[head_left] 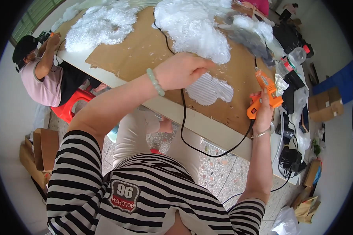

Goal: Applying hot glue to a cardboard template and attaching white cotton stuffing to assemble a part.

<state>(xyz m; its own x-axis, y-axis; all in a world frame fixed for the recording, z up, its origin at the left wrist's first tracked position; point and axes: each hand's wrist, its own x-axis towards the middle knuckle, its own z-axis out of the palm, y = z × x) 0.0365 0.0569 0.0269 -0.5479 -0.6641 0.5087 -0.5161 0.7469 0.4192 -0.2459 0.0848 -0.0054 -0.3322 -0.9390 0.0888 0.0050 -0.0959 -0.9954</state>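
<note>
My right hand (pixel 265 110) is wrapped round an orange glue gun (pixel 267 87), its nozzle pointing to the far side and its black cord (pixel 242 141) hanging from the handle. Over the brown cardboard (pixel 131 58), my left hand (pixel 184 70) is closed, with thumb and forefinger close together; anything between them is too small or hidden to make out. Just below that hand lies a white ribbed piece (pixel 210 91) with an uneven outline. Beyond it rests a heap of shiny white shredded fringe (pixel 196 29). My left wrist wears a bead bracelet.
More white fringe (pixel 102 29) lies at the far left of the table. Clear plastic bottles (pixel 294 58), black adapters (pixel 289 156) and cords crowd the right edge. A person (pixel 41 74) sits on a red stool (pixel 72 105) at left. Cardboard boxes (pixel 326 103) stand at right.
</note>
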